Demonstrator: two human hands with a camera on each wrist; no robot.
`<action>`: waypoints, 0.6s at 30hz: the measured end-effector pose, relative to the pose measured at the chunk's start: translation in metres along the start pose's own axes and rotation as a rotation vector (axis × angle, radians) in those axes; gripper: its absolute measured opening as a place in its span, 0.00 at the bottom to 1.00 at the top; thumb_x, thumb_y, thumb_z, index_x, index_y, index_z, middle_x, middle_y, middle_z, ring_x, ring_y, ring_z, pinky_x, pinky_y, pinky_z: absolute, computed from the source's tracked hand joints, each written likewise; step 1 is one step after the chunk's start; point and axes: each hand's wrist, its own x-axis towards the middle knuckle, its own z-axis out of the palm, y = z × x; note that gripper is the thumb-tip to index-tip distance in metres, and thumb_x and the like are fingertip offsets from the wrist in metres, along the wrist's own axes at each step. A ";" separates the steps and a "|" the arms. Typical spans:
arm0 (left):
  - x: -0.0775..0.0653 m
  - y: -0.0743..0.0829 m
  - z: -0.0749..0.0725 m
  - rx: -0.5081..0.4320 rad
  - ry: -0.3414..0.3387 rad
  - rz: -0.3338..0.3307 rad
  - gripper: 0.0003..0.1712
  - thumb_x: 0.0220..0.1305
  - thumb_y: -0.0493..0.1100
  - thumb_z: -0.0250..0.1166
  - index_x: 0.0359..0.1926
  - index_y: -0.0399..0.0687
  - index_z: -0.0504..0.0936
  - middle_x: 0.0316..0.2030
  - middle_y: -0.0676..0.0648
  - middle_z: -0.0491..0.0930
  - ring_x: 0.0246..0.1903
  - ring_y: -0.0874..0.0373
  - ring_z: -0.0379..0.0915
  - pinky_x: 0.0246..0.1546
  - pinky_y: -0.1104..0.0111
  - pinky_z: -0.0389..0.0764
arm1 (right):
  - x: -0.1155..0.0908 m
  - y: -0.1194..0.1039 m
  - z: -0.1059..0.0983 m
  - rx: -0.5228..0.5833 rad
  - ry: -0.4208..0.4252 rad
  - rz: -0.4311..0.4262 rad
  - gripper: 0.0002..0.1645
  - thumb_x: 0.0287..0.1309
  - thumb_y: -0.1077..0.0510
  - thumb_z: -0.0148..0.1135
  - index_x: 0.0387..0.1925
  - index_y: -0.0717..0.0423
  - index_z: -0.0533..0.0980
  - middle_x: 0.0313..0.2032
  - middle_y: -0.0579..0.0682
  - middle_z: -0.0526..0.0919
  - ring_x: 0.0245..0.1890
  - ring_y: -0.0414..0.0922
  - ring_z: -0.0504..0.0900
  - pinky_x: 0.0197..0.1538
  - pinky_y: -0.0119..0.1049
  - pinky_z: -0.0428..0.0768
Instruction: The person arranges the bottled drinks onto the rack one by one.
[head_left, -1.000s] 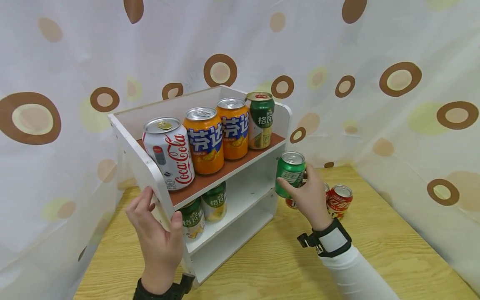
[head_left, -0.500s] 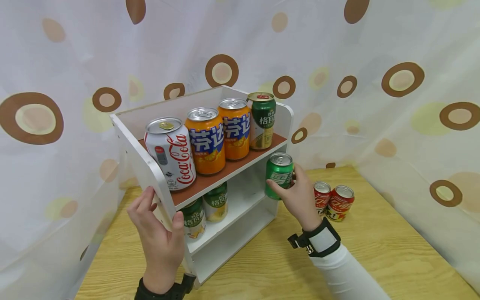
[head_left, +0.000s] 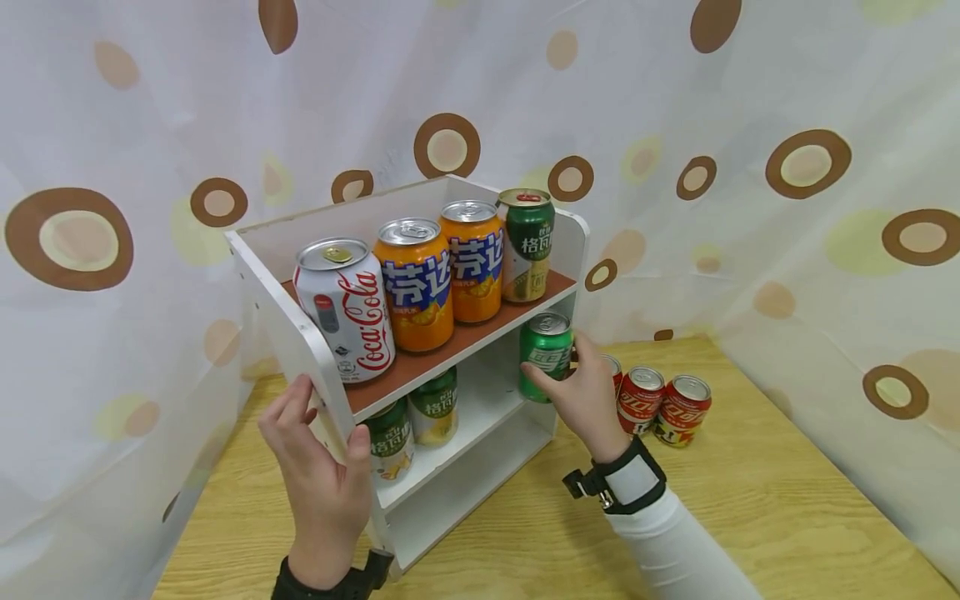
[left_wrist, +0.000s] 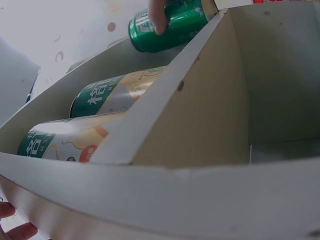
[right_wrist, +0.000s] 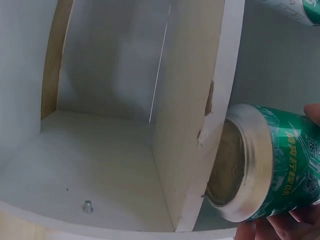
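Observation:
My right hand (head_left: pixel 588 396) grips a green soda can (head_left: pixel 545 354) upright at the right opening of the white shelf's (head_left: pixel 480 396) middle level. In the right wrist view, the can's metal base (right_wrist: pixel 250 165) is at the board's front edge; whether it touches cannot be told. My left hand (head_left: pixel 322 479) holds the shelf's left side panel (head_left: pixel 281 312), thumb at the front edge and fingers outside. Two green-and-gold cans, a nearer one (head_left: pixel 389 442) and a farther one (head_left: pixel 435 407), stand on the middle level at left.
On the top level stand a silver Coca-Cola can (head_left: pixel 345 312), two orange Fanta cans (head_left: pixel 415 287) and another green-and-gold can (head_left: pixel 527 246). Several red cans (head_left: pixel 641 400) sit on the wooden table (head_left: pixel 720 500) right of the shelf. A patterned curtain (head_left: pixel 675 83) hangs behind.
My right hand has carried the green can leftward, from beside the shelf to its middle opening. More of the red cans shows now. My left hand stays on the side panel.

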 end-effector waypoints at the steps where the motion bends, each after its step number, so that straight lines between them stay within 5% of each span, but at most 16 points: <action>1: 0.000 0.000 0.000 0.000 -0.001 -0.001 0.45 0.74 0.69 0.48 0.69 0.33 0.61 0.58 0.27 0.62 0.57 0.43 0.60 0.52 0.62 0.63 | 0.000 0.000 0.001 0.001 0.000 0.000 0.37 0.55 0.51 0.77 0.63 0.58 0.73 0.55 0.57 0.81 0.52 0.54 0.79 0.46 0.47 0.80; 18: 0.000 -0.001 -0.001 0.005 -0.002 -0.003 0.45 0.74 0.69 0.48 0.69 0.33 0.61 0.59 0.27 0.63 0.58 0.43 0.60 0.53 0.61 0.63 | 0.004 -0.005 0.017 0.035 -0.010 0.018 0.38 0.54 0.52 0.78 0.63 0.59 0.72 0.55 0.59 0.82 0.54 0.56 0.82 0.56 0.56 0.81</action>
